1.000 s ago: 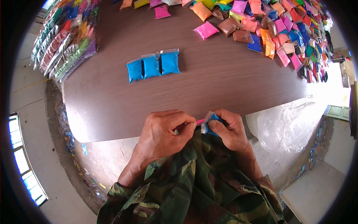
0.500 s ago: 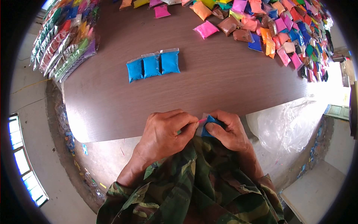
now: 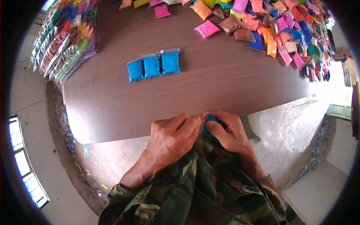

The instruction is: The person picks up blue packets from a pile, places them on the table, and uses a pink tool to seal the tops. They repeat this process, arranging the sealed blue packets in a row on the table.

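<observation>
My right hand (image 3: 228, 131) grips a small blue packet (image 3: 210, 123) between thumb and fingers, just off the table's front edge. My left hand (image 3: 174, 135) is closed at the packet's clear left edge, where a bit of something pink shows by the fingertips; the hand itself hides most of it. Farther in on the brown table (image 3: 150, 101) lie three blue packets side by side, a left one (image 3: 135, 70), a middle one (image 3: 152, 65) and a right one (image 3: 170, 62), their clear edges toward the far side.
Many coloured packets (image 3: 258, 25) are heaped at the far right. Long filled bags (image 3: 67, 41) are stacked at the far left. A pink packet (image 3: 162, 11) lies near the far edge. Clear plastic (image 3: 288, 125) hangs at the table's right front edge.
My left hand has turned slightly, its fingertips shifting up and right along the packet's clear edge. Less of the pink bit shows. My right hand has stayed nearly still.
</observation>
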Demonstrator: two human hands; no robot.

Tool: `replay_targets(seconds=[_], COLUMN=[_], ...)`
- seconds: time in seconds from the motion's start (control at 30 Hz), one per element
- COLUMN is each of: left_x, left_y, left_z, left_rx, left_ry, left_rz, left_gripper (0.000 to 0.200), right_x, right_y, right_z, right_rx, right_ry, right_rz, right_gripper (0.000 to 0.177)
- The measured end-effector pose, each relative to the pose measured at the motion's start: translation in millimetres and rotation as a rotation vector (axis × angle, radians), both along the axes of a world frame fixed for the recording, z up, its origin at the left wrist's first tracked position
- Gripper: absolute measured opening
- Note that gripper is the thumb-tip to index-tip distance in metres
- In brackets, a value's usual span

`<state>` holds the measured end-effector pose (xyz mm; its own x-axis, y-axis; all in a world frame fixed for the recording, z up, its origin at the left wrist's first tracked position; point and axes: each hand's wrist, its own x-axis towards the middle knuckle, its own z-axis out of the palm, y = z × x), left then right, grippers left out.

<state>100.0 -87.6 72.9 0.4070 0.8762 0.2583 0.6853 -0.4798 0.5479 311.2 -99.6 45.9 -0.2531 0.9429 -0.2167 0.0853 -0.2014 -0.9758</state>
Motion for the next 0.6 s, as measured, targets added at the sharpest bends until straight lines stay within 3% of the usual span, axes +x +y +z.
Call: replay_targets(seconds=[0.6], left_x=[-1.0], left_y=[-0.3], left_z=[-9.1], left_rx=[0.079], left_ry=[-0.092], left_rz=[-0.021], left_gripper=[0.016], right_x=[-0.1], right_y=[1.1], right_z=[1.7], right_rx=[-0.060], right_ry=[0.103], right_rz=[-0.034], right_gripper=[0.028])
